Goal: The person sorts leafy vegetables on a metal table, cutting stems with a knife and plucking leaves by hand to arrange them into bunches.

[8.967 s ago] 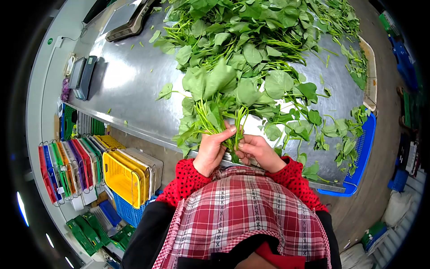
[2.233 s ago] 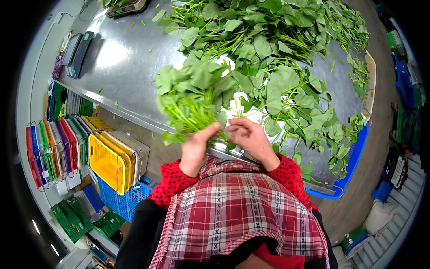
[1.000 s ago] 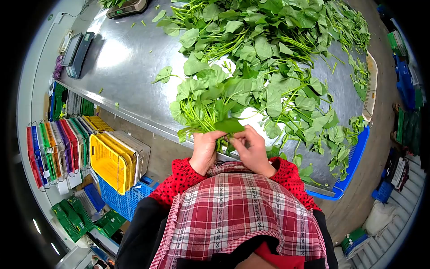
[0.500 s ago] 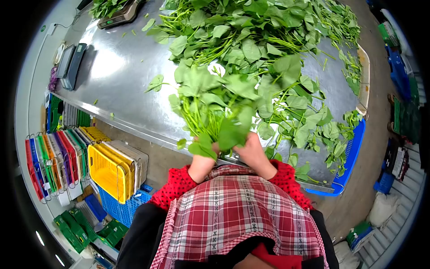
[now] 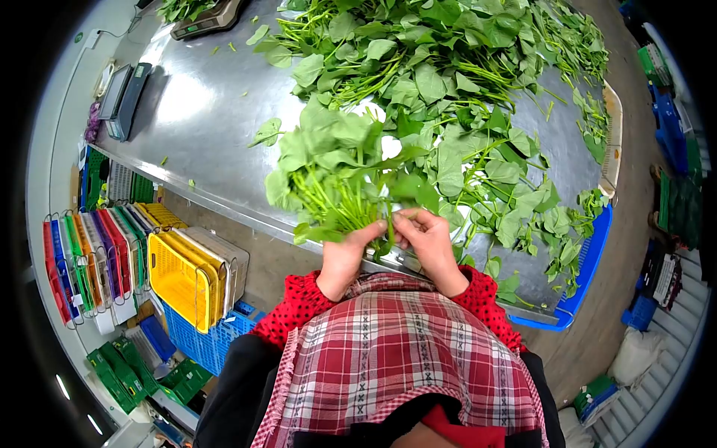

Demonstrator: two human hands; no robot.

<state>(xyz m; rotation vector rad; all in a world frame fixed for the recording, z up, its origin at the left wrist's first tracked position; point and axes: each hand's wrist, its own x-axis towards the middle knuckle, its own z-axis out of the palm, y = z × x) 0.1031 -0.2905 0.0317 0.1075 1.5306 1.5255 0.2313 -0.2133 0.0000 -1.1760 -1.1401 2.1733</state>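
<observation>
Gathered in my left hand [image 5: 346, 257] is a bunch of leafy green stems [image 5: 328, 172], its cut ends low and its leaves spread up over the table's front edge. The left fingers are closed around the lower stems. Close beside it, my right hand [image 5: 433, 248] has thumb and fingertips pinched on a leafy stem at the bunch's right side; a leaf just above these fingers is blurred by motion. Beyond both hands lies a large heap of the same greens [image 5: 429, 82], with looser stems [image 5: 508, 172] spread to the right.
The metal table [image 5: 202, 142] carries a scale [image 5: 124, 101] at left and another scale [image 5: 208, 19] holding greens at the back. A blue crate [image 5: 590, 254] touches the right edge. Yellow baskets [image 5: 179, 280] and a blue crate [image 5: 198, 336] stand at lower left.
The bunch has shifted slightly left and tilted in my left hand. My right hand, earlier partly behind leaves, now shows with its fingertips pinched. The whole view has moved a little.
</observation>
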